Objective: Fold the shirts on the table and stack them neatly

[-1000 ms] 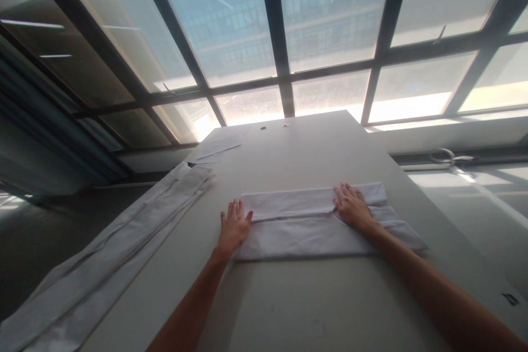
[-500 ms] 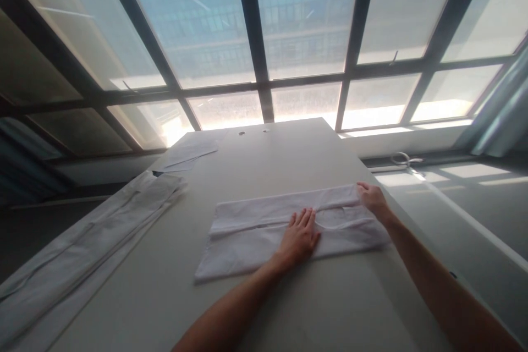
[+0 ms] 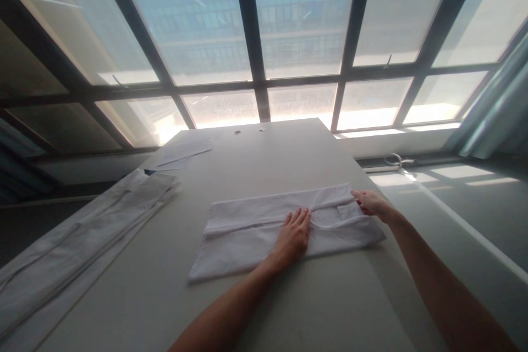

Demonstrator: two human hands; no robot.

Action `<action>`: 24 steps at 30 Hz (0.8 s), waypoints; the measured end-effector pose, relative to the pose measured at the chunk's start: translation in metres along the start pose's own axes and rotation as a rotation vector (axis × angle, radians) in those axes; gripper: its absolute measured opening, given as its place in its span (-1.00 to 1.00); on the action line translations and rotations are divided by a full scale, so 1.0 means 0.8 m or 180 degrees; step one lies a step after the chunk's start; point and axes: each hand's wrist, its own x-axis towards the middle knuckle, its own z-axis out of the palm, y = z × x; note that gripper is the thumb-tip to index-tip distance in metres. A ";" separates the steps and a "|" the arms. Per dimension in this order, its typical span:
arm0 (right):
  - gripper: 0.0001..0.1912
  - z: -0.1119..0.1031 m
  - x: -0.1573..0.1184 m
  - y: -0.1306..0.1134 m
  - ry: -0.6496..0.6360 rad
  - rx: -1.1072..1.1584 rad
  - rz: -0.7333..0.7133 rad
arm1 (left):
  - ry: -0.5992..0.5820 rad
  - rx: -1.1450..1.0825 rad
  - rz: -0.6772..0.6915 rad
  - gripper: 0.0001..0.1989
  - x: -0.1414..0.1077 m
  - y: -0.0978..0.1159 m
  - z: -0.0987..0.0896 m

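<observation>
White cloth (image 3: 247, 242) looked light, limp; corners judged best hold. Left hand (image 3: 292, 236) lay flat, gripping nothing; right hand (image 3: 373, 204) curled at 3 o'clock end, pinch unclear.

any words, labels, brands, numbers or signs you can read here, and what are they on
There is no text that can be read.
Folded white cloth under the left hand: no label or print visible.
Long cloth pile at the left: none visible.
White sheets near the table's far left corner: none legible; anything faint would be too small to read.
</observation>
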 end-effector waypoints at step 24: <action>-0.76 0.030 -0.021 -0.053 0.0800 -0.1897 -0.1578 | 0.0135 -0.0126 0.0025 -0.44 0.001 -0.001 0.006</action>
